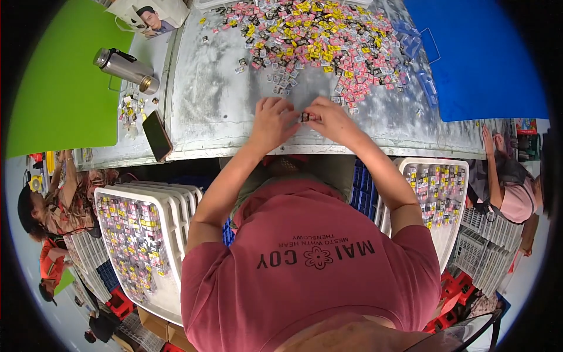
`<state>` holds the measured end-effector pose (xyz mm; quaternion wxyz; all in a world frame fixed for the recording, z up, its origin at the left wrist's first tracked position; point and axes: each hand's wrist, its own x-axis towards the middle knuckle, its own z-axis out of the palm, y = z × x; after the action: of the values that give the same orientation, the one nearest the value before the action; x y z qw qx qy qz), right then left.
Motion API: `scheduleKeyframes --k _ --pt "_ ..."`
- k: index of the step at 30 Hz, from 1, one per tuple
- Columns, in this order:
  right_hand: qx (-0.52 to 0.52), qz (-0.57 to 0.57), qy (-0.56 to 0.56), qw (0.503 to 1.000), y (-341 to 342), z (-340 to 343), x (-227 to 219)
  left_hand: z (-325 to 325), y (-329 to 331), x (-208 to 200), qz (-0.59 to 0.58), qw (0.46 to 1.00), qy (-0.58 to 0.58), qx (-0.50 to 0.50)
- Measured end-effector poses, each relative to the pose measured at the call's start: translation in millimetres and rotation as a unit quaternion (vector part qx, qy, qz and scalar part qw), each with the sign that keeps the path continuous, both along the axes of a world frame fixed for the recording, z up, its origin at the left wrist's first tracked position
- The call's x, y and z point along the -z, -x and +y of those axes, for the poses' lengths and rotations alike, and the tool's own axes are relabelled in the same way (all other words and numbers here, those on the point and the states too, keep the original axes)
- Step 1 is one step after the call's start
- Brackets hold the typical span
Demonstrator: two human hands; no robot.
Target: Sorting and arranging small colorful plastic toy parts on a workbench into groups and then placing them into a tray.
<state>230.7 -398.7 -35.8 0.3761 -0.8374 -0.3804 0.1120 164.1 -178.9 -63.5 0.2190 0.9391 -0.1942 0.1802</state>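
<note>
Near the front edge of the grey metal table, my two hands are close together. My right hand pinches small square plastic pieces, dark and pink, between thumb and fingers. Beside them is my left hand, its fingers bent and apart, with nothing visible in them; the inner side of this hand is partly hidden. Beyond my hands spreads a large loose pile of small pieces in pink, yellow, black and white. Its nearest pink pieces lie just past my right hand.
A phone, a steel flask and a few loose pieces lie at left. Stacked white trays filled with pieces stand at my left and right. Green and blue panels flank the table. Other people sit on both sides.
</note>
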Motion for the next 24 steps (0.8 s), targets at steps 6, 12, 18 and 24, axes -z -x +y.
scheduleKeyframes --k 6,12,18,24 --pt "0.015 -0.059 -0.012 0.998 30 4 22 -4 22 22 -0.017 1.0 0.01 -0.017" --pt "0.026 -0.168 -0.02 0.985 35 1 38 -7 27 24 -0.025 0.998 0.029 -0.045" --pt "0.044 -0.167 -0.026 0.985 39 4 33 -9 30 23 -0.036 0.997 0.037 -0.058" --pt "0.043 -0.168 -0.02 0.985 39 8 30 -10 29 23 -0.029 0.997 0.04 -0.058"
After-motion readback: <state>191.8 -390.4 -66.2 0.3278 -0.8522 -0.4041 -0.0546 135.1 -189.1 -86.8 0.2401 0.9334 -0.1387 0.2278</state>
